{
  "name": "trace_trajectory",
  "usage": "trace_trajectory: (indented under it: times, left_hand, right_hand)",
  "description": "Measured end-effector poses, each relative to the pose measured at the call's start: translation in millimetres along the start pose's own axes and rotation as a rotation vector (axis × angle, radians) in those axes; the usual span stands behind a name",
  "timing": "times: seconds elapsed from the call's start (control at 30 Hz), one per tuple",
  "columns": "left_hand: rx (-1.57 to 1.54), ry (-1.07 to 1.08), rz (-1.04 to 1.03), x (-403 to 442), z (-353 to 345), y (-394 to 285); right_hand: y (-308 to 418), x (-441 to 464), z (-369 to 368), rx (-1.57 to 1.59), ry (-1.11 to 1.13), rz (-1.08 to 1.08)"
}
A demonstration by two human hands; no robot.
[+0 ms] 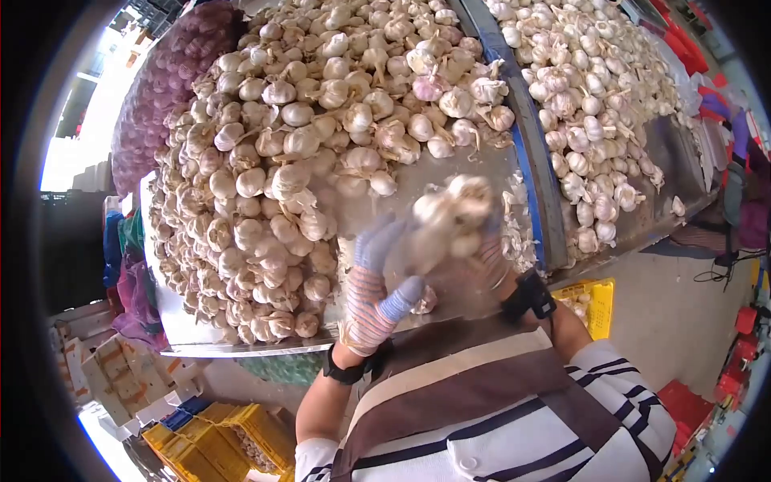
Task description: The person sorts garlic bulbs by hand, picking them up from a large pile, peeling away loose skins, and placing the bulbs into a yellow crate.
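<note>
My left hand, in a striped knit glove with bluish fingertips, is open over the metal table. Its thumb is spread away from the fingers. Just right of it, several garlic bulbs are smeared by motion above the tabletop. Partly behind those bulbs is my right hand, also gloved; blur hides its fingers, so its grip cannot be made out. One garlic bulb lies near my left thumb, close to the table's front edge. A big heap of garlic covers the table's left and back.
A blue-edged divider separates a second garlic pile on the right. Loose skins lie along it. A purple mesh sack stands at the back left. Below are yellow crates and a yellow bin.
</note>
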State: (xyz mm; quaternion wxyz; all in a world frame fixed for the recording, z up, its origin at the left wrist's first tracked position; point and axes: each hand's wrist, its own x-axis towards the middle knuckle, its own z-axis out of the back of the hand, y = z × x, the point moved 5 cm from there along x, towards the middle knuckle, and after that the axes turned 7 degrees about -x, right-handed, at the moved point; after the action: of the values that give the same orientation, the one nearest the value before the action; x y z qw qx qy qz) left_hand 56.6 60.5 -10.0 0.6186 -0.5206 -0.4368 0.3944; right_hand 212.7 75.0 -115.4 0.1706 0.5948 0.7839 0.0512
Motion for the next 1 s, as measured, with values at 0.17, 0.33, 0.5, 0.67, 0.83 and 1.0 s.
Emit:
trace_trajectory:
  times: [0.17,0.33,0.5,0.67,0.83,1.0]
  left_hand:
    - [0.404,0.624,0.204,-10,-7,52]
    - [0.564,0.905,0.209,-42,-26,102]
    - [0.058,0.588,0.547,-32,-4,144]
    - [-0.518,0.361,0.943,-19,-10,107]
    - [-0.455,0.422,0.787,-20,-7,118]
    - [-0.27,0.472,0.7,14,-25,62]
  right_hand:
    - [142,9,-4,-0.18,-0.03,0.19]
    - [331,-20,22,-1.354,-0.433,0.854]
    - [247,-16,-15,-1.325,-0.359,0.751]
    - [45,-23,-57,-1.78,0.601,0.086]
    - [22,-25,-55,-1.736,0.506,0.179]
    - [110,-7,-45,-1.725,0.199,0.295]
